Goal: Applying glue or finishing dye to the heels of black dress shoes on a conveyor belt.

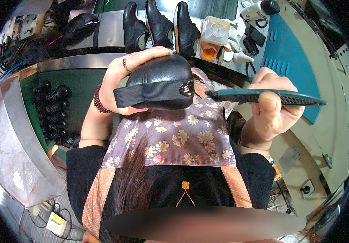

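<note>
My left hand (117, 79) is wrapped round a black leather shoe (158, 73), holding it up in front of my chest. A ribbed black strip (142, 96) runs across the shoe's side. At the right end of that strip sits a wet, glossy dark patch (186, 88). In my right hand (273, 107) is a brush (255, 97) with a long, flat teal handle, gripped between thumb and fingers. Its dark bristles point left at the shoe, a small gap away from the glossy patch.
Three black shoes (158, 28) stand on the metal bench ahead. Right of them are a clear plastic container (216, 31), an orange-brown pot (209, 52) and a white bottle with a black cap (259, 11). Several black shoes (53, 109) lie in a green-lined recess at left.
</note>
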The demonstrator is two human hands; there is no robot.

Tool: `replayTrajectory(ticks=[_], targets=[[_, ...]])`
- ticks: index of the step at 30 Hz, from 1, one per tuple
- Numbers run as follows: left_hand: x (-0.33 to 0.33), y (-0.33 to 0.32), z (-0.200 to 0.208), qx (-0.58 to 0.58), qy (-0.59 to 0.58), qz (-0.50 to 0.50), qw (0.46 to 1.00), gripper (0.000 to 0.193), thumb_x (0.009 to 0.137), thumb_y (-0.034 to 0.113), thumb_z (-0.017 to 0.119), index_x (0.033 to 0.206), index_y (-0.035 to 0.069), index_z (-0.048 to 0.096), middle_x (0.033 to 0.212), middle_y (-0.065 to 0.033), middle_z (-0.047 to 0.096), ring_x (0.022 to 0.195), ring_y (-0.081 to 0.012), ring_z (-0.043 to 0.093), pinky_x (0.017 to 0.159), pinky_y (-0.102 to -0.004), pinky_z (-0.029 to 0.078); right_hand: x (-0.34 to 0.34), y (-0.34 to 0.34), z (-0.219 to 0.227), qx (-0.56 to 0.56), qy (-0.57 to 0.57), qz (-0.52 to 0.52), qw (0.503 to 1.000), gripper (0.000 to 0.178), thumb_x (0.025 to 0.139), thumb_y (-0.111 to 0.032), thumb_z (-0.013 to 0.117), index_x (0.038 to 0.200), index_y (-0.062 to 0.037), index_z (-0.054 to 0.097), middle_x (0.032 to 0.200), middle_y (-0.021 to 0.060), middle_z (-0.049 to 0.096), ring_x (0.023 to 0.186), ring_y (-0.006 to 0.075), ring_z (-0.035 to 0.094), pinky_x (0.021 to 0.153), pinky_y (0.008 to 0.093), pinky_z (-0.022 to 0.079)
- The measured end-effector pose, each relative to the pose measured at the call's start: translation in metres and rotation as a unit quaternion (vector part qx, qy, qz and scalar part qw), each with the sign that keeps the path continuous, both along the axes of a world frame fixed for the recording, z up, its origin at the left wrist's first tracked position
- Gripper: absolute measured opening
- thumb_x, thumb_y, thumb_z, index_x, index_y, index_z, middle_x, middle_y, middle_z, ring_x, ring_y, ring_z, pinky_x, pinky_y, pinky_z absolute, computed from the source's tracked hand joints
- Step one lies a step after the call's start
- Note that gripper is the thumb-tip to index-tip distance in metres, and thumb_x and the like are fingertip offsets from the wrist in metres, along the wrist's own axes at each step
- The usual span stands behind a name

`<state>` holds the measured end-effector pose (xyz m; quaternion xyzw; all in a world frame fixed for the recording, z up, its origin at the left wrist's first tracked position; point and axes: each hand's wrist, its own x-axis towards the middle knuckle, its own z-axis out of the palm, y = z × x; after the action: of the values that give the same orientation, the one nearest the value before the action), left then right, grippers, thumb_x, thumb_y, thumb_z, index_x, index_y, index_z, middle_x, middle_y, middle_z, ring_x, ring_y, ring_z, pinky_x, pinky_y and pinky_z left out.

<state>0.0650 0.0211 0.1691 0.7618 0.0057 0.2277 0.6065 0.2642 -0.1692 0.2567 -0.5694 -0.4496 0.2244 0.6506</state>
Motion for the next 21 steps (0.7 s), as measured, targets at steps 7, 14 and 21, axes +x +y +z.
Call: replayTrajectory(ticks=[7,14,21], targets=[[-0.002,-0.002,0.001,-0.019,0.013,-0.028,0.999,0.087,0.065,0.053,0.075,0.122,-0.009,0.052,0.118,-0.0224,0.060,0.109,-0.0311,0.061,0.096,-0.0379,0.045,-0.026,0.019,0.010,-0.044,0.065,-0.011,0.997,0.039,0.076,-0.033,0.077,0.072,0.0031,0.063,0.059,0.0073,0.060,0.047,0.0124,0.042,0.046,0.0258,0.028],[-0.001,-0.006,0.005,-0.039,0.035,-0.015,0.999,0.087,0.065,0.058,0.074,0.117,-0.009,0.056,0.115,-0.0240,0.062,0.110,-0.0319,0.060,0.099,-0.0416,0.044,-0.026,0.025,0.006,-0.046,0.048,-0.023,0.997,0.031,0.079,-0.025,0.075,0.073,0.0025,0.063,0.062,0.0088,0.062,0.048,0.0111,0.041,0.046,0.0258,0.029],[-0.002,-0.011,0.005,-0.062,0.040,0.000,0.997,0.091,0.064,0.062,0.073,0.117,-0.009,0.055,0.115,-0.0248,0.061,0.110,-0.0320,0.060,0.099,-0.0412,0.044,-0.026,0.022,0.002,-0.057,0.023,-0.021,0.998,0.032,0.080,-0.027,0.075,0.073,0.0016,0.064,0.060,0.0083,0.061,0.047,0.0132,0.045,0.048,0.0257,0.033]])
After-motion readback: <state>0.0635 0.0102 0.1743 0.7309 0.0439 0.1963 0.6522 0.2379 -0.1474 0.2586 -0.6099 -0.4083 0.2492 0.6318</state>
